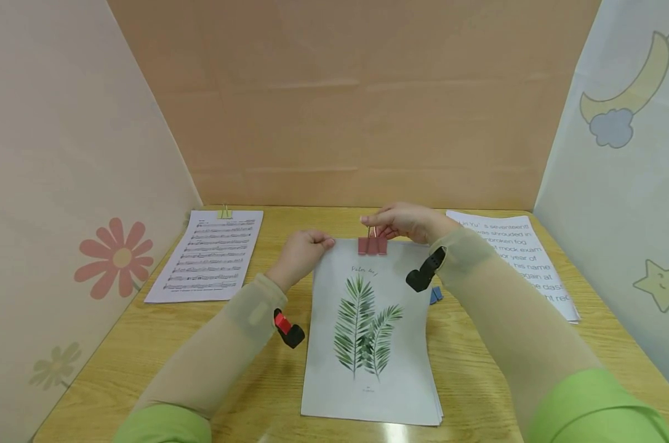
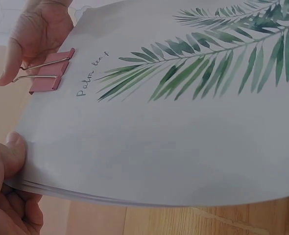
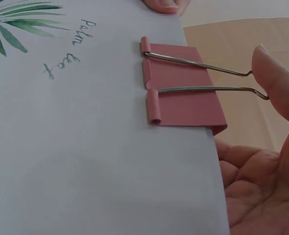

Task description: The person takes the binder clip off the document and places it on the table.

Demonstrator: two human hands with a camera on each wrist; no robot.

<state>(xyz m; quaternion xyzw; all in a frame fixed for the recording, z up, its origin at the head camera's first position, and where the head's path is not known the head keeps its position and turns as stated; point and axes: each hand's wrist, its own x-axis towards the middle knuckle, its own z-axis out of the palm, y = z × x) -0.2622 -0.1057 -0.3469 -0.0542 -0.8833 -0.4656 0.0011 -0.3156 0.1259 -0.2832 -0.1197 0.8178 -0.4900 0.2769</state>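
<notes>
A stack of sheets printed with a green palm leaf [image 1: 367,344] lies in the middle of the wooden table [image 1: 146,351]. A pink binder clip [image 1: 372,245] sits on the stack's far edge. My right hand [image 1: 374,226] pinches the clip's wire handles [image 3: 208,89] from behind. My left hand [image 1: 320,243] grips the stack's far left corner, its thumb [image 2: 11,155] on top and fingers underneath. In the left wrist view the pink binder clip [image 2: 50,73] bites the paper beside the words "Palm leaf". The stack's far edge is lifted a little off the table.
Sheet music [image 1: 209,258] held by a green clip [image 1: 224,213] lies at the far left. A pile of printed text sheets [image 1: 525,258] lies at the right. A blue clip [image 1: 436,295] sits under my right wrist. Paper-covered walls enclose the table on three sides.
</notes>
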